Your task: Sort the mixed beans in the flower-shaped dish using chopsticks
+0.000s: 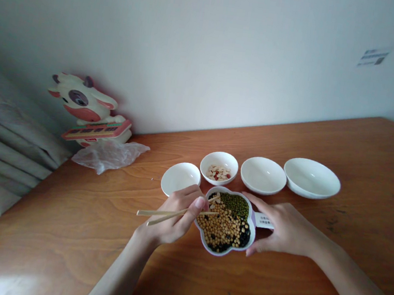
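Observation:
My left hand (176, 215) is closed on a pair of wooden chopsticks (161, 215), whose tips reach into a flower-shaped dish (218, 253) with a pale lilac rim. Yellow soybeans (223, 222) fill the dish's middle, with green mung beans (236, 205) at the upper right and black beans (244, 237) along the lower edge. A few pale flat pieces (216, 199) lie by the upper chopstick tip; whether they are pinched I cannot tell. My right hand (286, 228) grips the dish's right side around its white, printed handle (263, 220).
Behind the dish stand white bowls: a left bowl (180, 177), a bowl (220, 158) holding pale slices and reddish bits, a third bowl (263, 176) and a larger right bowl (312, 178). A cow toy (85, 107) with keyboard and a plastic bag (111, 155) sit at the back left.

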